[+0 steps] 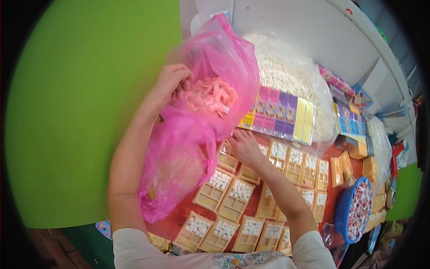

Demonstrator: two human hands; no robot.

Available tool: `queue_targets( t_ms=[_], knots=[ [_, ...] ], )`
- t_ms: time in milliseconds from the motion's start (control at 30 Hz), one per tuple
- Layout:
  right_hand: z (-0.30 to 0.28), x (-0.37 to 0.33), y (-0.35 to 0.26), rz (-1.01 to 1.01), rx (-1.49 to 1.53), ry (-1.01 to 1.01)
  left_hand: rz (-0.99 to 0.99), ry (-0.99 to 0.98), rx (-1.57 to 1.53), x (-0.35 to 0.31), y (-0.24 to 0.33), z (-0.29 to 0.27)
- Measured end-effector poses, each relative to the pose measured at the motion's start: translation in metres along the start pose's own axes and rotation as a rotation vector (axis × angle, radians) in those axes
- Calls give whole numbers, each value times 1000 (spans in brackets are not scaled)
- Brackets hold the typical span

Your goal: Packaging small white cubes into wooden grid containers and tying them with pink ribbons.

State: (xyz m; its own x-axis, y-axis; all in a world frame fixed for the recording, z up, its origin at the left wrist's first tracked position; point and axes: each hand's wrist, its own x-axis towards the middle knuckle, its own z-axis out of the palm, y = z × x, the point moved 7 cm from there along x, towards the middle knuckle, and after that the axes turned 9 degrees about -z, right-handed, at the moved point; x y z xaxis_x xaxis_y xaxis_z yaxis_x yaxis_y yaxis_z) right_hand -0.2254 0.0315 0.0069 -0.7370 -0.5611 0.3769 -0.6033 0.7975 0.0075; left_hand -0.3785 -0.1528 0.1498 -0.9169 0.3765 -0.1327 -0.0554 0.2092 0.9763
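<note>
My left hand (176, 80) is closed, its bent fingers gripping the edge of a translucent pink plastic bag (177, 166) at the bag's opening. Inside the bag lies a heap of small, elongated pink pieces (212, 95), whose kind I cannot make out. My right hand (244, 145) is lower and to the right, over a light-orange compartment tray (227, 158) beside the bag. Its fingers are bent downward and pressed together; whatever they hold is hidden. Around it stand more such trays (212, 204), many with small white cubes (242, 190) in one compartment.
Printed card sheets (280, 114) rest against a clear bag of white pieces (286, 74) at the back. A blue basin (342, 215) of small red-and-white pieces stands at the right. Stacked empty trays (341, 169) are near it. A green panel (80, 112) fills the left.
</note>
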Motion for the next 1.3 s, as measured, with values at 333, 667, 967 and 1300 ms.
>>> queue_targets(
  t_ms=[333,667,967,1300],
  knots=[
    [-35,9,-17,32,166,182,702,78,1083,75,-97,54],
    [-59,-32,-13,130,152,156,206,-25,1302,111,-122,116],
    [-98,-79,3,285,180,212,173,195,623,125,-93,65],
    [-114,-118,-22,417,279,241,-96,86,-677,81,-112,26]
  ],
)
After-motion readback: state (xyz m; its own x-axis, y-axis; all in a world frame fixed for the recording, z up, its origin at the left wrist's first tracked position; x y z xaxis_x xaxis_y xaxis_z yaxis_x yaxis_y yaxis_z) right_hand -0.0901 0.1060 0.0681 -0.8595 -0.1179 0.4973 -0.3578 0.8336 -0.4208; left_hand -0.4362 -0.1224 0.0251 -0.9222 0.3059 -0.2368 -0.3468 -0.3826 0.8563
